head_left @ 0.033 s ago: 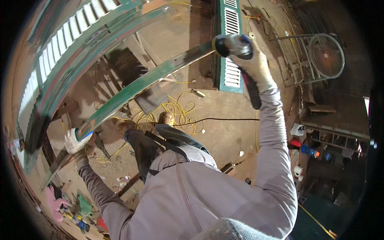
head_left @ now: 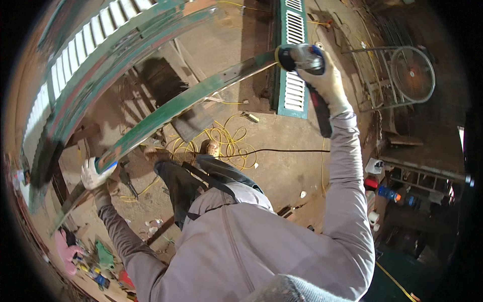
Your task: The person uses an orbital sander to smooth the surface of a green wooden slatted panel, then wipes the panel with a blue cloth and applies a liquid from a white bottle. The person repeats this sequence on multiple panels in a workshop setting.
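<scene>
A long green-painted board point(head_left: 166, 111), worn to bare patches, runs from the lower left up to the upper middle; the lens bends it. Its near left end is in the grip of my left hand point(head_left: 95, 173), in a white glove, with a strip of blue showing at the palm. My right hand point(head_left: 327, 80), also gloved, is closed round the silver head of an angle grinder point(head_left: 308, 60). The grinder's dark body points down along my right wrist. Its disc side meets the far end of the board; the exact contact is hidden.
A white-slatted green shutter point(head_left: 294, 93) lies beyond the grinder, and a larger louvred one point(head_left: 75, 55) stands at left. Tangled yellow cord point(head_left: 221, 138) and a black cable point(head_left: 271, 150) lie on the floor by my legs. A round fan point(head_left: 412, 74) is at far right.
My right hand and the grinder have shifted slightly to the right, by the board's far end. My left hand keeps its grip at about the same place.
</scene>
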A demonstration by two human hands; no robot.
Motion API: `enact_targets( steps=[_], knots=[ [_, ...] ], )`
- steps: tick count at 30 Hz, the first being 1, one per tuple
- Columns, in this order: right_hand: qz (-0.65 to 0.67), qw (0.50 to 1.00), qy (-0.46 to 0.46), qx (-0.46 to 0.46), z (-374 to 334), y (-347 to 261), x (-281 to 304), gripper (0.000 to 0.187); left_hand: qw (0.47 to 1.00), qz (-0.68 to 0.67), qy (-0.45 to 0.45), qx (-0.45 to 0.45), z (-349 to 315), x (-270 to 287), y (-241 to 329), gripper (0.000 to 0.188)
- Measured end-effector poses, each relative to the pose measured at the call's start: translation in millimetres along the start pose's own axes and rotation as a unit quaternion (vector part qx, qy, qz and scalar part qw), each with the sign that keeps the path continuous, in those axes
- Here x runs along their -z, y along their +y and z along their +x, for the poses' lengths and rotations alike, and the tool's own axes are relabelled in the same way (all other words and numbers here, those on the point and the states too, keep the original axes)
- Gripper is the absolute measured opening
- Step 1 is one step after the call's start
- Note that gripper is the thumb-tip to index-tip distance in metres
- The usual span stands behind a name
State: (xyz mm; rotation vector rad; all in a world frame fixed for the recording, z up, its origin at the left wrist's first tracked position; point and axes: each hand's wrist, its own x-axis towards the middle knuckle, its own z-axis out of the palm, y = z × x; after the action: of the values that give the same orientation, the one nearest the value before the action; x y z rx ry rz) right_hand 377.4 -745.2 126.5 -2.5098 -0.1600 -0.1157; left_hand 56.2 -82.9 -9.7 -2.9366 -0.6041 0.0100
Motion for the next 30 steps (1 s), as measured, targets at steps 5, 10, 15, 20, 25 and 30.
enact_targets(
  steps=[5, 10, 15, 20, 25, 30],
  knots=[
    [0.028, 0.999, -0.016, -0.021, 5.1, -1.7, -6.3, 0.073, 0.999, -0.005, -0.039, 0.027, 0.9, 5.7, 11.7, 0.091],
    [0.053, 0.997, -0.042, 0.025, -13.9, -40.1, -24.2, 0.072, 0.996, 0.023, 0.084, -0.009, -1.8, 9.8, 25.4, 0.083],
    [0.042, 0.994, -0.066, 0.075, -39.6, -77.0, -55.2, 0.075, 0.999, -0.033, 0.035, -0.004, -2.9, 39.5, 37.6, 0.075],
    [0.062, 0.985, -0.117, 0.108, -64.3, -130.8, -83.0, 0.076, 0.999, -0.038, 0.038, -0.003, -2.1, 41.9, 33.0, 0.079],
    [0.037, 0.981, -0.152, 0.111, -89.9, -182.6, -108.1, 0.082, 0.998, -0.068, -0.006, 0.01, -4.7, 46.0, 30.2, 0.078],
    [0.046, 0.979, -0.147, 0.136, -115.5, -236.5, -153.2, 0.081, 0.999, -0.039, 0.006, 0.0, -10.7, 27.7, -12.5, 0.077]
  ],
)
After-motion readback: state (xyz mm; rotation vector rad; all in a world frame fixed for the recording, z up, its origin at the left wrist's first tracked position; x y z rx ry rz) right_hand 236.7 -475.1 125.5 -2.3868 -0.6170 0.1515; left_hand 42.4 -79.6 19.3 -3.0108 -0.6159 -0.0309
